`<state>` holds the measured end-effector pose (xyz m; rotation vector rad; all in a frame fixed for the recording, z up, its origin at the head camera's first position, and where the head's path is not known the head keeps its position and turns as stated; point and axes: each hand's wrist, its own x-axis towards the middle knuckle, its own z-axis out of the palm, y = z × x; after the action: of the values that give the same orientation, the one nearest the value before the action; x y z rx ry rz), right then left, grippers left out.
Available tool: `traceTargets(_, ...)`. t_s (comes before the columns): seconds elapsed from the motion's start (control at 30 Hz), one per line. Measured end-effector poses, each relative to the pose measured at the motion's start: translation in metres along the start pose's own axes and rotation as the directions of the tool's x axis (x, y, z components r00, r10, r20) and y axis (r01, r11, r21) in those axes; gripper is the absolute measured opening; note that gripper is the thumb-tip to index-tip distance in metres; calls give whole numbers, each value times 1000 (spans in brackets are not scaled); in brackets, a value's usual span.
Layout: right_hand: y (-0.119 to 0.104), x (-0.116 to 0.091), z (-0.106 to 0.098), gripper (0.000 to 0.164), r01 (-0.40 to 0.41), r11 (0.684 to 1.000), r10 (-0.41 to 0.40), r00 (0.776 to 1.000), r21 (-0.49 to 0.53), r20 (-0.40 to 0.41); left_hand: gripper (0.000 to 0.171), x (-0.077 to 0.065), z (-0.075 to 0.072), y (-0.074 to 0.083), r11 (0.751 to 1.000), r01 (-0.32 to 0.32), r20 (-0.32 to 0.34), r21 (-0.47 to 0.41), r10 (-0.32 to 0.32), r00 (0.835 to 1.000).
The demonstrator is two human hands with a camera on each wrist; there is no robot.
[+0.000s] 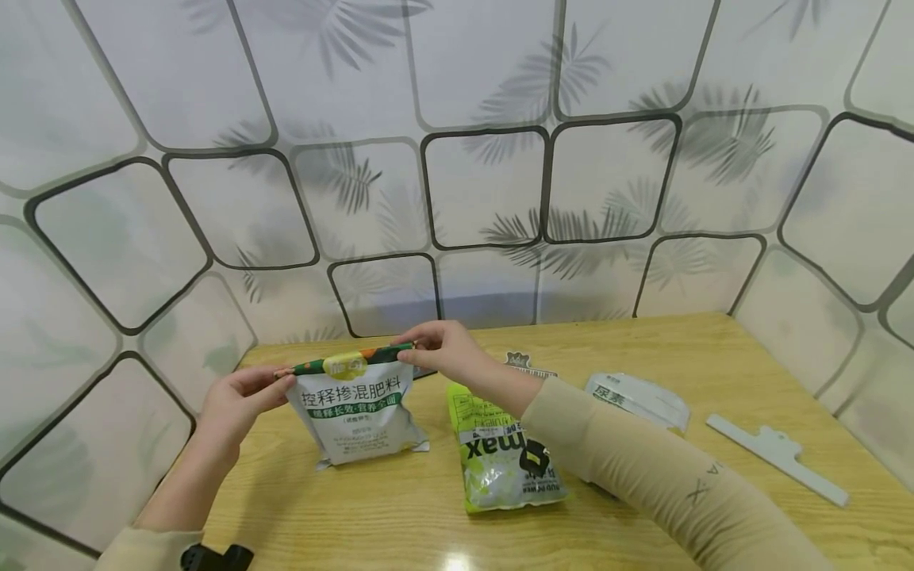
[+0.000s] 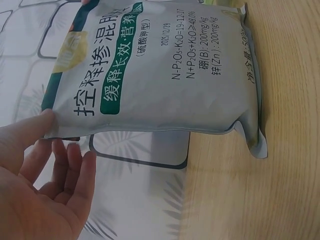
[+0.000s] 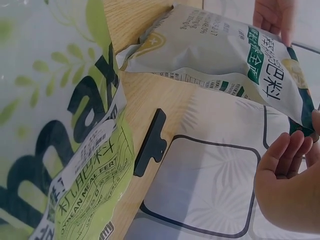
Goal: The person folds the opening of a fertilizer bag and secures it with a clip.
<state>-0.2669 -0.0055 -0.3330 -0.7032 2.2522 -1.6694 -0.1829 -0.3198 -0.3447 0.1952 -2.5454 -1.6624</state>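
A white fertilizer bag [image 1: 357,420] with a green and orange top band stands upright on the table at left. My left hand [image 1: 239,396] pinches its top left corner between thumb and fingers; the left wrist view shows that hand [image 2: 47,185] beside the bag's printed front [image 2: 165,80]. At the top right corner, my right hand [image 1: 450,349] pinches the band. In the right wrist view the right hand [image 3: 290,180] grips the same edge, which looks folded over. Behind the right fingers lies a black sealing clip [image 3: 150,142], mostly hidden in the head view.
A green and silver bag [image 1: 507,468] lies under my right forearm. Further right are a white bag [image 1: 635,396], partly covered by my sleeve, and a pale grey sealing clip [image 1: 774,452]. A small bear-shaped dark item [image 1: 517,361] lies behind the green bag. Patterned cloth walls surround the table.
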Motion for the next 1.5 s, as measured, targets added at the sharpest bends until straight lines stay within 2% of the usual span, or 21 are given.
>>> traceTargets(0.27, 0, -1, 1, 26, -13, 1000, 12, 1000, -19, -28, 30, -2, 1, 1, 998, 10, -3, 62, -10, 1000)
traceTargets(0.47, -1, -2, 2, 25, -50, 998, 48, 997, -41, -57, 30, -3, 1, 1, 995, 36, -6, 90, -36, 999)
traceTargets(0.77, 1, -2, 6, 29, -86, 996, 80, 989, -39, -122, 27, -2, 4, -2, 998, 32, -18, 58, -31, 999)
traceTargets(1.1, 3, -2, 5, 35, -101, 995, 98, 989, -17, -109, 27, -3, 6, -2, 999, 9, -25, 47, -8, 1000)
traceTargets(1.37, 4, -2, 4, 32, -91, 996, 91, 991, -2, -95, 23, -4, 8, -2, 1000, 4, -22, 19, -3, 1000)
traceTargets(1.5, 5, -1, 4, 31, -91, 996, 90, 991, -10, -98, 26, -5, 9, -2, 1000, 6, -26, 8, -6, 1000)
